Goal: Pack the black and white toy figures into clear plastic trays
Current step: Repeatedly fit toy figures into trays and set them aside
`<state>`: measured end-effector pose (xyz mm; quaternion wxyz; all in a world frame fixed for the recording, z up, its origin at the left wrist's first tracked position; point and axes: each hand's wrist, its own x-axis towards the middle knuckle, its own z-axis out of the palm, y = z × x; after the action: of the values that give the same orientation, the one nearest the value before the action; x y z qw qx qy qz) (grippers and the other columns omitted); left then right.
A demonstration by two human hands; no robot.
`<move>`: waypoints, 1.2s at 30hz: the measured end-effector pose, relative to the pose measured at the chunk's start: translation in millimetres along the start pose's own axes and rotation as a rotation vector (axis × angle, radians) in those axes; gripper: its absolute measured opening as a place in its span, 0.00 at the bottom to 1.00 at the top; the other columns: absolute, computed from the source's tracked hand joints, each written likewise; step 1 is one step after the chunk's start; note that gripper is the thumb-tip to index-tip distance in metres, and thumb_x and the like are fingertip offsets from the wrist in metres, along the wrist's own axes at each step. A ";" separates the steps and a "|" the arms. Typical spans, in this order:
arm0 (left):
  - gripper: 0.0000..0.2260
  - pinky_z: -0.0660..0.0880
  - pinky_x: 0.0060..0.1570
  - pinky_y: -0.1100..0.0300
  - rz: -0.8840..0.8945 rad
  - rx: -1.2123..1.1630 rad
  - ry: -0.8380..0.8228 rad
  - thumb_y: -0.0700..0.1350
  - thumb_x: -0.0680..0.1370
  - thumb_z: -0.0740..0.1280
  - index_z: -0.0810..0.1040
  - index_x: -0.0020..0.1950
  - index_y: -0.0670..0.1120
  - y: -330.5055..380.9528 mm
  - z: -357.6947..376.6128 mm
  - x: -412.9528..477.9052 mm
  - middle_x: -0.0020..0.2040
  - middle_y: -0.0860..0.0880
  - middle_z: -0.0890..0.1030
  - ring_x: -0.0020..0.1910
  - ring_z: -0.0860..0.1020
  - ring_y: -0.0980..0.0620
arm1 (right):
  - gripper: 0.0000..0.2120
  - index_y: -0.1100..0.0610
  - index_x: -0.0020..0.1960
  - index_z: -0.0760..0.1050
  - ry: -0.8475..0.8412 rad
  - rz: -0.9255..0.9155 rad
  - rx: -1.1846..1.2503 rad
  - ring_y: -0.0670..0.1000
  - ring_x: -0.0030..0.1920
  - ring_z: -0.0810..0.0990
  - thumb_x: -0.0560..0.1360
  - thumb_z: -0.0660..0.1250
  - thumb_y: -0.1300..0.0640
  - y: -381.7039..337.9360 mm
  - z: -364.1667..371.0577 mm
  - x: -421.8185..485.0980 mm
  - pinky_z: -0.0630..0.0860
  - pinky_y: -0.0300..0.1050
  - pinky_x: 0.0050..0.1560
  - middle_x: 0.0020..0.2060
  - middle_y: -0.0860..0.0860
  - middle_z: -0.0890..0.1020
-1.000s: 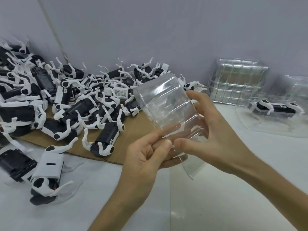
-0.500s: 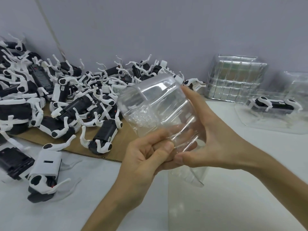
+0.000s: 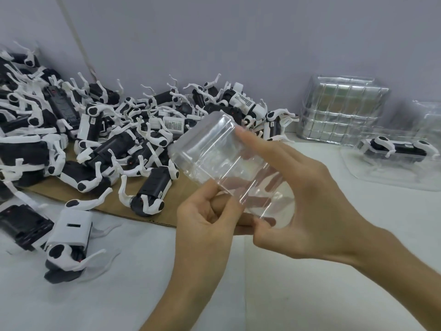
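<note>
Both hands hold one clear plastic tray point(image 3: 214, 151) up over the white table. My left hand point(image 3: 205, 225) pinches its near edge between thumb and curled fingers. My right hand point(image 3: 307, 201) grips it from the right, thumb under the near edge, fingers along the far side. A big heap of black and white toy figures point(image 3: 114, 139) lies at the left on brown cardboard point(image 3: 114, 206). One figure point(image 3: 152, 194) lies at the heap's near edge. Another figure point(image 3: 401, 151) sits in a clear tray point(image 3: 358, 168) at the far right.
A stack of clear trays point(image 3: 338, 111) stands against the grey wall at the back right. Two loose figures point(image 3: 64, 244) lie on the white table point(image 3: 310, 295) at the near left, off the cardboard.
The held tray has tilted and swung left and lower, toward the heap. Both hands keep their hold on it, the right fingers sliding further along its far side.
</note>
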<state>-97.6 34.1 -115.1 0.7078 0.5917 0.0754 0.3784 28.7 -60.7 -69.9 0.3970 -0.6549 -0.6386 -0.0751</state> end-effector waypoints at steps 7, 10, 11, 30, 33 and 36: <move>0.06 0.81 0.36 0.60 -0.007 0.027 0.080 0.37 0.75 0.67 0.82 0.43 0.46 1.1 4.7 1.4 0.35 0.41 0.85 0.35 0.85 0.43 | 0.45 0.49 0.76 0.66 0.125 0.022 -0.003 0.51 0.40 0.79 0.60 0.73 0.53 14.6 -6.7 0.2 0.79 0.40 0.34 0.54 0.44 0.78; 0.03 0.80 0.35 0.59 -0.055 0.017 0.083 0.39 0.75 0.66 0.80 0.45 0.42 -1.6 3.9 2.2 0.37 0.40 0.85 0.35 0.85 0.41 | 0.44 0.44 0.76 0.65 0.254 0.196 0.116 0.47 0.40 0.82 0.61 0.71 0.50 35.1 -30.8 7.9 0.81 0.39 0.37 0.49 0.39 0.80; 0.04 0.80 0.35 0.59 -0.074 0.017 0.047 0.39 0.75 0.66 0.80 0.45 0.42 -2.3 3.7 2.0 0.38 0.40 0.86 0.36 0.85 0.41 | 0.43 0.42 0.75 0.66 0.277 0.258 0.139 0.45 0.41 0.82 0.60 0.71 0.49 43.5 -41.8 8.7 0.79 0.36 0.39 0.46 0.37 0.80; 0.05 0.76 0.25 0.54 -0.329 -0.261 -0.030 0.38 0.57 0.72 0.80 0.30 0.43 -4.6 -3.2 12.3 0.26 0.40 0.76 0.26 0.78 0.38 | 0.49 0.43 0.78 0.56 0.698 0.407 -0.310 0.38 0.43 0.78 0.62 0.76 0.42 123.4 -158.7 -24.4 0.74 0.33 0.45 0.61 0.42 0.75; 0.06 0.75 0.21 0.51 -0.485 -0.298 -0.015 0.41 0.64 0.67 0.78 0.27 0.42 -13.0 -2.4 16.1 0.27 0.37 0.75 0.23 0.77 0.36 | 0.49 0.47 0.78 0.57 0.683 0.363 -0.397 0.40 0.52 0.77 0.63 0.75 0.43 123.8 -172.3 -29.1 0.73 0.31 0.54 0.62 0.38 0.74; 0.11 0.74 0.18 0.52 -0.598 -0.306 -0.027 0.34 0.65 0.59 0.78 0.26 0.41 -20.6 -4.3 17.4 0.27 0.35 0.75 0.21 0.76 0.36 | 0.42 0.52 0.75 0.64 0.639 0.243 -0.722 0.52 0.59 0.74 0.64 0.74 0.47 129.4 -162.5 -26.5 0.65 0.50 0.64 0.63 0.47 0.78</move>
<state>-78.5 48.1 -128.8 0.8691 0.4352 0.1785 0.1530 206.6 -164.4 -31.4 0.3267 -0.7645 -0.3374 -0.4415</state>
